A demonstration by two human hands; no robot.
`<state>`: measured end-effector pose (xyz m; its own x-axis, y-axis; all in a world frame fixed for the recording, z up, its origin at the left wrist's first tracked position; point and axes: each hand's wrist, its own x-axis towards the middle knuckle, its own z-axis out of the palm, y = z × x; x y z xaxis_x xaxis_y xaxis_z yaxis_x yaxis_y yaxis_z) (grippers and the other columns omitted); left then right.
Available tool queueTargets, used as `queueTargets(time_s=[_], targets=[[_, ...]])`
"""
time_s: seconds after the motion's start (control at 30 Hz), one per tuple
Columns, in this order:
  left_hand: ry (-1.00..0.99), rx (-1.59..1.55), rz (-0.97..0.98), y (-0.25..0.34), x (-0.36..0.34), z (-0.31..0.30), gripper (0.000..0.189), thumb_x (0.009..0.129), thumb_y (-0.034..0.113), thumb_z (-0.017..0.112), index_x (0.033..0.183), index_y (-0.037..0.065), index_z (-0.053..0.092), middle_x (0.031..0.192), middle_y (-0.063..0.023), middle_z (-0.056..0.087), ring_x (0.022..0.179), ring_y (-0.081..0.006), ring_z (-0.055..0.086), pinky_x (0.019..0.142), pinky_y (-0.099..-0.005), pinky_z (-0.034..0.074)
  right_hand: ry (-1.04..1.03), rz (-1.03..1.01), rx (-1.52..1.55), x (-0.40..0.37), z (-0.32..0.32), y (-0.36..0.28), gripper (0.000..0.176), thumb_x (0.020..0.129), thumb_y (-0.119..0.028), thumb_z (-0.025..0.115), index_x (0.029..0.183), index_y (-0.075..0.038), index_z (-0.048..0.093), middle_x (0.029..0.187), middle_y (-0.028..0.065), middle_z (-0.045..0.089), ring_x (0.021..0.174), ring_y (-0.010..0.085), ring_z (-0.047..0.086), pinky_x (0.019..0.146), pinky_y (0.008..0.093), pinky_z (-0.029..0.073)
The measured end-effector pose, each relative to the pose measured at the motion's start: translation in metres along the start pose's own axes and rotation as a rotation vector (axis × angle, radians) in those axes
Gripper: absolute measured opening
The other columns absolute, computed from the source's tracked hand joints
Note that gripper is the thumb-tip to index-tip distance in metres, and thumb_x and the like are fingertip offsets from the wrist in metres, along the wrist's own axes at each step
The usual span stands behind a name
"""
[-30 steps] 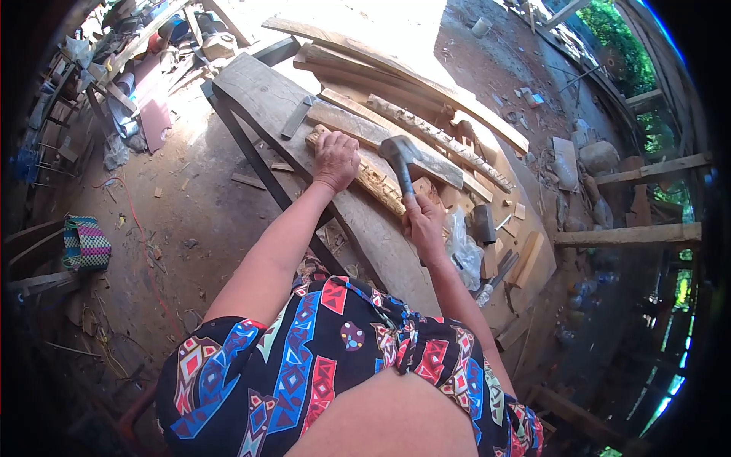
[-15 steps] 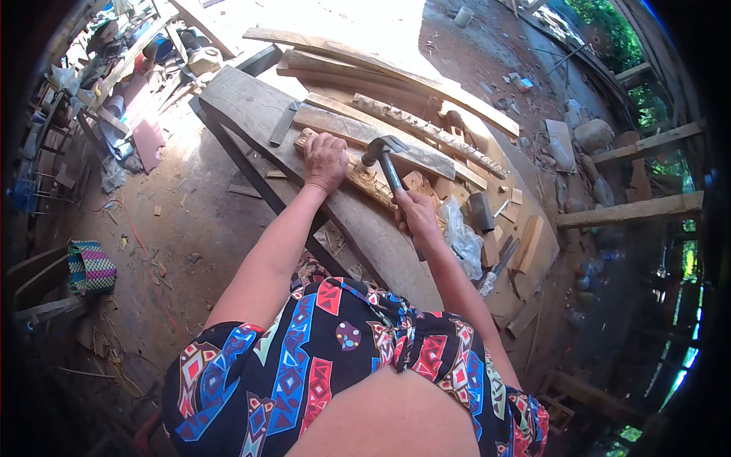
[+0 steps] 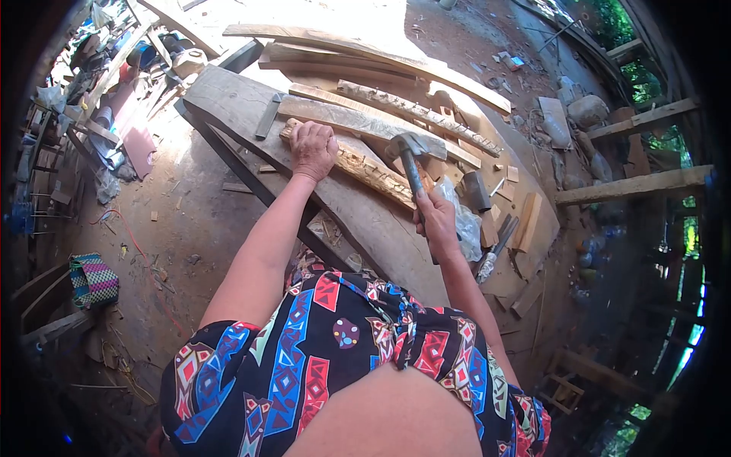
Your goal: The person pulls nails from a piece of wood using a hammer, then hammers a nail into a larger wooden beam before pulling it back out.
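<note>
My left hand (image 3: 314, 152) is closed over the upper left end of a rough, chipped length of wood (image 3: 373, 174), which lies along the wooden bench (image 3: 228, 95). In my right hand (image 3: 437, 217) is a claw hammer (image 3: 413, 172), gripped by its dark handle. The hammer's head is raised above the far right part of the chipped wood, overlapping a grey plank (image 3: 343, 122) in this view. Just beyond my right hand lie a clear plastic bag (image 3: 466, 228) and a dark mallet head (image 3: 477, 190).
Long boards (image 3: 365, 47) and a notched strip (image 3: 419, 114) lie behind the plank. A short grey bar (image 3: 269, 116) sits left of my left hand. Wood offcuts (image 3: 527, 221) lie at the right. A woven basket (image 3: 94, 279) stands on the floor at left.
The hammer has moved right along the chipped wood with my right hand, uncovering more of its surface. My left hand keeps its hold. The whole view has shifted slightly.
</note>
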<state>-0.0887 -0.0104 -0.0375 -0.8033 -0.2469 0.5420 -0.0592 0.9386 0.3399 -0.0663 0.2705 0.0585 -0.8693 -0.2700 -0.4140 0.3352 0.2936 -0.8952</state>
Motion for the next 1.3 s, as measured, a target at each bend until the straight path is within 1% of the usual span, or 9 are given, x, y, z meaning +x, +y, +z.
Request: queueTargets(time_s=[0.13, 0.23, 0.33, 0.6, 0.7, 0.93, 1.0, 1.07, 1.3], targets=[[0.016, -0.023, -0.002, -0.003, -0.002, -0.001, 0.010, 0.076, 0.024, 0.055, 0.079, 0.014, 0.054, 0.086, -0.0031, 0.056, 0.099, -0.0217, 0.051, 0.100, -0.0418, 0.029, 0.024, -0.154, 0.109, -0.008, 0.008, -0.007, 0.035, 0.095, -0.036, 0.051, 0.085, -0.003, 0.059, 0.054, -0.0005, 0.050, 0.039, 0.0046, 0.040, 0.036, 0.0199, 0.030], [-0.011, -0.030, -0.013, -0.001, -0.002, -0.002, 0.010, 0.076, 0.024, 0.055, 0.079, 0.014, 0.055, 0.085, -0.0031, 0.056, 0.098, -0.0216, 0.051, 0.100, -0.0417, 0.029, -0.082, 0.061, -0.117, 0.000, 0.010, 0.007, 0.033, 0.096, -0.035, 0.050, 0.084, -0.005, 0.059, 0.055, -0.0005, 0.050, 0.039, 0.0046, 0.041, 0.036, 0.0195, 0.031], [0.015, 0.001, -0.002, -0.002, 0.000, -0.001, 0.010, 0.076, 0.023, 0.055, 0.080, 0.014, 0.056, 0.085, -0.0029, 0.056, 0.098, -0.0214, 0.051, 0.099, -0.0417, 0.029, -0.075, 0.059, -0.030, 0.001, 0.008, -0.002, 0.032, 0.096, -0.035, 0.050, 0.084, -0.006, 0.059, 0.055, -0.0008, 0.050, 0.039, 0.0045, 0.042, 0.036, 0.0193, 0.031], [0.038, -0.004, 0.018, -0.002, -0.002, -0.003, 0.010, 0.076, 0.024, 0.055, 0.079, 0.014, 0.058, 0.087, -0.0024, 0.056, 0.098, -0.0207, 0.051, 0.099, -0.0417, 0.029, -0.049, -0.199, 0.031, 0.004, 0.026, 0.001, 0.034, 0.096, -0.036, 0.049, 0.085, -0.004, 0.058, 0.054, -0.0010, 0.049, 0.039, 0.0048, 0.038, 0.037, 0.0196, 0.030], [0.000, 0.021, 0.017, -0.003, -0.001, 0.000, 0.012, 0.078, 0.024, 0.055, 0.084, 0.015, 0.060, 0.089, -0.0022, 0.058, 0.102, -0.0206, 0.051, 0.099, -0.0422, 0.030, -0.071, 0.066, -0.008, 0.015, 0.025, 0.003, 0.035, 0.096, -0.036, 0.050, 0.083, -0.004, 0.057, 0.055, 0.0000, 0.050, 0.038, 0.0050, 0.041, 0.036, 0.0194, 0.031], [0.039, 0.027, 0.026, -0.002, -0.003, -0.001, 0.011, 0.076, 0.024, 0.055, 0.079, 0.014, 0.059, 0.087, -0.0032, 0.056, 0.099, -0.0209, 0.050, 0.099, -0.0421, 0.029, -0.038, -0.137, 0.198, -0.011, 0.017, -0.015, 0.030, 0.095, -0.030, 0.051, 0.086, -0.003, 0.058, 0.053, -0.0008, 0.048, 0.041, 0.0041, 0.040, 0.037, 0.0196, 0.030], [0.037, 0.023, 0.029, -0.003, -0.002, -0.002, 0.011, 0.076, 0.024, 0.055, 0.079, 0.014, 0.059, 0.087, -0.0031, 0.056, 0.100, -0.0209, 0.050, 0.099, -0.0417, 0.029, -0.014, -0.146, 0.146, -0.007, 0.014, 0.001, 0.030, 0.095, -0.030, 0.052, 0.084, -0.003, 0.058, 0.053, -0.0005, 0.048, 0.040, 0.0047, 0.039, 0.037, 0.0202, 0.030], [0.050, 0.024, 0.047, -0.002, -0.002, -0.002, 0.010, 0.077, 0.024, 0.055, 0.079, 0.014, 0.059, 0.087, -0.0029, 0.056, 0.100, -0.0209, 0.050, 0.099, -0.0415, 0.030, -0.032, 0.087, 0.003, -0.005, 0.011, 0.007, 0.032, 0.094, -0.031, 0.053, 0.082, -0.002, 0.058, 0.053, 0.0001, 0.048, 0.039, 0.0052, 0.038, 0.036, 0.0210, 0.030], [0.056, 0.012, 0.035, -0.006, -0.003, 0.002, 0.010, 0.077, 0.024, 0.055, 0.077, 0.014, 0.058, 0.087, -0.0029, 0.057, 0.099, -0.0214, 0.051, 0.099, -0.0428, 0.030, 0.040, -0.031, 0.185, -0.023, -0.011, 0.004, 0.035, 0.095, -0.037, 0.050, 0.086, -0.004, 0.059, 0.054, 0.0002, 0.049, 0.039, 0.0056, 0.041, 0.036, 0.0199, 0.030]])
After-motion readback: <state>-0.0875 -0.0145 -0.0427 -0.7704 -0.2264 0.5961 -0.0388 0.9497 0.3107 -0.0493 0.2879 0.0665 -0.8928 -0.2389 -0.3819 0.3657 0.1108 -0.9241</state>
